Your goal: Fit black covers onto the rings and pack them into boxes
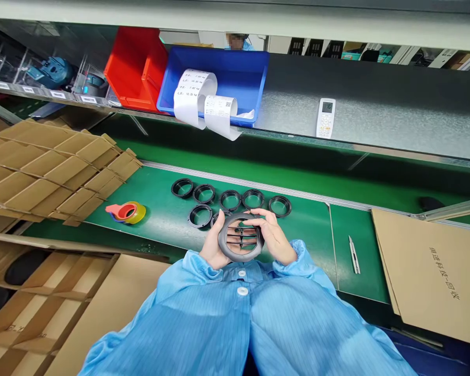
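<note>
I hold a round black plastic vent grille point(241, 237) with slats in front of my chest, above the near edge of the green work surface point(160, 196). My left hand point(212, 244) grips its left rim, fingers curled round it. My right hand point(272, 235) closes on its right and top rim. Both arms wear blue sleeves point(297, 313). Just beyond my hands, several black plastic rings point(230, 199) lie in two rows on the green surface.
A tape dispenser with yellowish tape point(127, 212) lies left of the rings. Folded cardboard dividers point(50, 167) pile up at left, a flat carton point(434, 271) at right, a metal tool point(353, 254) between. On the shelf: red bin point(135, 68), blue bin point(235, 78), remote control point(325, 118).
</note>
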A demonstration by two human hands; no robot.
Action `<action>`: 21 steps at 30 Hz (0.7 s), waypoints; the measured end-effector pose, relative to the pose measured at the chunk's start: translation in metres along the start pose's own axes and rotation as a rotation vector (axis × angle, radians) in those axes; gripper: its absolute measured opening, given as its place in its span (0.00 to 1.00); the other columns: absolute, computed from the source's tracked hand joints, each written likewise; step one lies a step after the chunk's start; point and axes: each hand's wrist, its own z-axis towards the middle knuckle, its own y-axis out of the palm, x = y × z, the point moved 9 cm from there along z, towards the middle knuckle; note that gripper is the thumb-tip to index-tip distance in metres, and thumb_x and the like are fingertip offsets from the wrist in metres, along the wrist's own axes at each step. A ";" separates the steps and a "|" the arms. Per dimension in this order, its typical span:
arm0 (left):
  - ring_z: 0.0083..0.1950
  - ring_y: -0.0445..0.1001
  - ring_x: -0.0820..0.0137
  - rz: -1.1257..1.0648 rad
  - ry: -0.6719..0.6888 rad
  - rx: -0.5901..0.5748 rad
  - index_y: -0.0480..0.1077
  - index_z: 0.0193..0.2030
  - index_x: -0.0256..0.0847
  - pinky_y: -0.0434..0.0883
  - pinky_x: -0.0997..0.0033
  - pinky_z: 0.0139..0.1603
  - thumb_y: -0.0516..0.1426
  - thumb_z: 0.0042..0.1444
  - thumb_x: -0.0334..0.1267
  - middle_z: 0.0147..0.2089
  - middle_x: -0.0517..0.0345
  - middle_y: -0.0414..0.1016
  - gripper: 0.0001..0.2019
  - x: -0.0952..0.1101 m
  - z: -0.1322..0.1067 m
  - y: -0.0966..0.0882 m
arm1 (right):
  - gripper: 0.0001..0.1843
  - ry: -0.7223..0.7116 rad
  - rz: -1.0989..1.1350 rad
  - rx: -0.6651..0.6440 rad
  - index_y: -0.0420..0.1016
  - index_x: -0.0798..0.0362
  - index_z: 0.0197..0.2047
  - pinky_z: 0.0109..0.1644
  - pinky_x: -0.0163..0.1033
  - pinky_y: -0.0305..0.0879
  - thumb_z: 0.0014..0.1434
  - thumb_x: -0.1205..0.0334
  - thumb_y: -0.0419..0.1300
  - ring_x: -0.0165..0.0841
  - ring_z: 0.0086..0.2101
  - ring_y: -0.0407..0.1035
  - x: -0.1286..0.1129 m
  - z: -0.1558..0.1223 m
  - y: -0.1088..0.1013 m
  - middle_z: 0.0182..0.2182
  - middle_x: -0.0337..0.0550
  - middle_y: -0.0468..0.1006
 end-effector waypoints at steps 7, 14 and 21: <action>0.53 0.77 0.47 -0.065 -0.006 0.072 0.61 0.67 0.33 0.70 0.41 0.57 0.50 0.62 0.64 0.51 0.35 0.78 0.38 -0.011 0.011 -0.004 | 0.33 -0.030 -0.088 -0.006 0.70 0.44 0.64 0.69 0.55 0.52 0.72 0.43 0.33 0.42 0.63 0.55 0.012 -0.015 -0.006 0.63 0.47 0.64; 0.53 0.78 0.52 -0.111 -0.038 0.278 0.64 0.65 0.33 0.74 0.52 0.56 0.51 0.65 0.57 0.53 0.38 0.78 0.32 -0.035 0.030 -0.031 | 0.42 -0.161 -0.325 -0.312 0.59 0.45 0.71 0.71 0.63 0.44 0.60 0.34 0.56 0.52 0.69 0.43 0.037 -0.040 0.032 0.71 0.53 0.52; 0.64 0.68 0.48 0.004 -0.108 0.404 0.59 0.69 0.45 0.67 0.42 0.62 0.52 0.61 0.62 0.63 0.40 0.70 0.34 -0.047 0.046 -0.039 | 0.66 0.054 -0.293 -0.494 0.43 0.51 0.75 0.69 0.56 0.53 0.43 0.32 0.69 0.52 0.68 0.47 0.105 -0.011 0.033 0.71 0.59 0.48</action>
